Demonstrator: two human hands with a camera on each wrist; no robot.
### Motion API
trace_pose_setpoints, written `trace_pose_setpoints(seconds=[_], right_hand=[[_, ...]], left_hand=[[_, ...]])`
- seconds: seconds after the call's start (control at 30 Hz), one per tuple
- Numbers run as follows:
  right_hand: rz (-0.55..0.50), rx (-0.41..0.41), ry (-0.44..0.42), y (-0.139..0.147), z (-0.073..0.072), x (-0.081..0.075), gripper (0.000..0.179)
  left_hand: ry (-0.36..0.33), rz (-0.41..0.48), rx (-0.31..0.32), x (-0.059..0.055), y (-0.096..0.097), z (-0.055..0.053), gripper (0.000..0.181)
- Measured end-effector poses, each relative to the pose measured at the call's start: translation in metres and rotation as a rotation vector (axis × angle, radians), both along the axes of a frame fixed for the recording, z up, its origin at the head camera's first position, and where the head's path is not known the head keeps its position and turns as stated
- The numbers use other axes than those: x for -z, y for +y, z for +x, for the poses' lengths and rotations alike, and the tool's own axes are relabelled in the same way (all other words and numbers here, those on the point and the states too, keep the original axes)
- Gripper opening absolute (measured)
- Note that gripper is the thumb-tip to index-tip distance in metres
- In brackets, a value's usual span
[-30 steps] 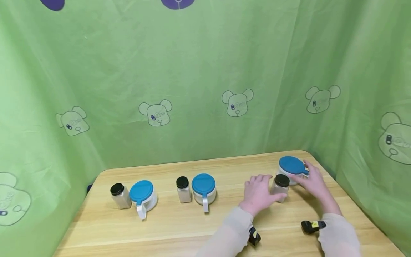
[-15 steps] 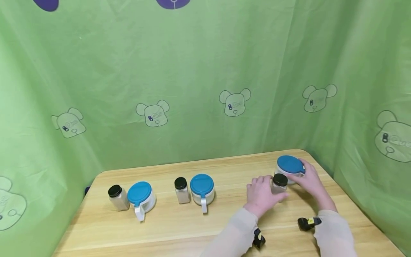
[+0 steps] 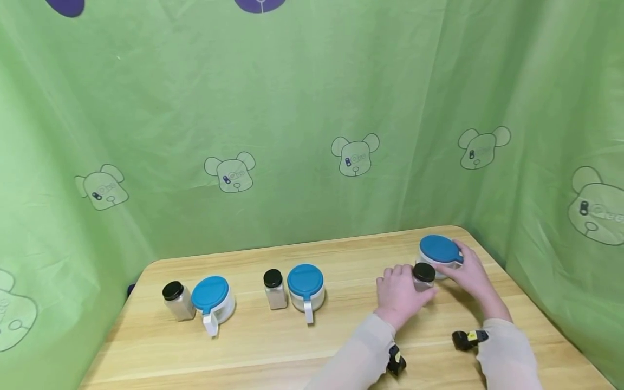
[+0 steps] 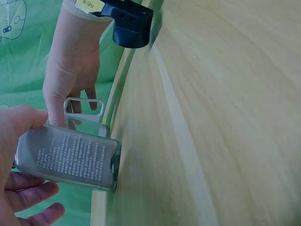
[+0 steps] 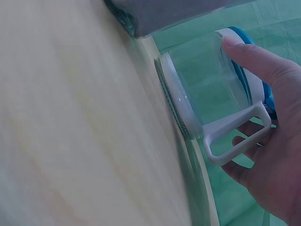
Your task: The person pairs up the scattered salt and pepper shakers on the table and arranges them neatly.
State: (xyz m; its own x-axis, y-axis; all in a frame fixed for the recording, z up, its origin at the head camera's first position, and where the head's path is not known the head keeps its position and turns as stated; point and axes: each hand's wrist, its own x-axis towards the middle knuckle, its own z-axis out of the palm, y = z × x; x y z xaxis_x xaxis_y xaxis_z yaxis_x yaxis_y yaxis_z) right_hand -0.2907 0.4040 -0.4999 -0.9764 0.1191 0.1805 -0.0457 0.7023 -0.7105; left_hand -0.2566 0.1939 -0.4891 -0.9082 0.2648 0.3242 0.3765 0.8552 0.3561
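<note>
At the right of the table, my left hand [image 3: 397, 292] holds a square spice jar [image 4: 70, 155] with a black lid, thumb on one side and fingers round the other. Printed text covers the jar's near face in the left wrist view. Just behind it stands a clear seasoning pot [image 3: 439, 248] with a blue lid and a white handle [image 5: 233, 118]. My right hand [image 3: 470, 273] grips this pot near its lid, thumb at the white rim and fingers on the handle side. Part of the pot is hidden behind the jar in the head view.
Left of my hands stand two more pairs: a spice jar [image 3: 276, 292] beside a blue-lidded pot [image 3: 305, 281], and another spice jar [image 3: 179, 303] beside a similar pot [image 3: 210, 292]. A green curtain [image 3: 292, 108] surrounds the wooden table [image 3: 234, 357] at the back and sides.
My left hand has moved slightly right and closed round the spice jar. The right hand has stayed at the pot, while the head view has shifted a little.
</note>
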Motion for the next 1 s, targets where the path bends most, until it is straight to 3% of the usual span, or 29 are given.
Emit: trace_pose_setpoints(seconds=[0.27, 0.5, 0.73, 1.0], right_hand=[[0.001, -0.006, 0.017, 0.000, -0.002, 0.001, 0.103], [0.008, -0.005, 0.030, 0.000, -0.003, 0.000, 0.103], [0.009, 0.004, 0.033, -0.003, -0.001, -0.003, 0.102], [-0.018, 0.027, -0.023, -0.004, -0.001, 0.001, 0.107]], left_hand=[[-0.074, 0.065, 0.060, -0.003, -0.012, -0.006, 0.056], [-0.129, 0.141, 0.065, -0.004, -0.019, -0.011, 0.057], [-0.111, 0.129, 0.077, -0.001, -0.018, -0.011, 0.057], [-0.077, 0.135, 0.069, 0.002, -0.015, -0.010, 0.058]])
